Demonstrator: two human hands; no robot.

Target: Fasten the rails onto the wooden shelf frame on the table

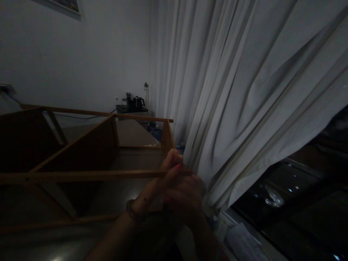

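Observation:
A brown wooden shelf unit with slim rails and dark boards stretches across the left and middle of the head view. At its near right corner, my left hand is closed around the wood, with a bracelet on the wrist and red nails showing. Its thumb lies by the front rail, and its curled fingers show behind it at the end board. Right beside it, my right hand is closed at the same corner, just under the rail's end. Motion blur and dim light soften its fingers.
Long white curtains hang close on the right. A black kettle stands on a small dark cabinet in the far corner. A cable runs along the white wall. Dark window glass and a white object are at lower right.

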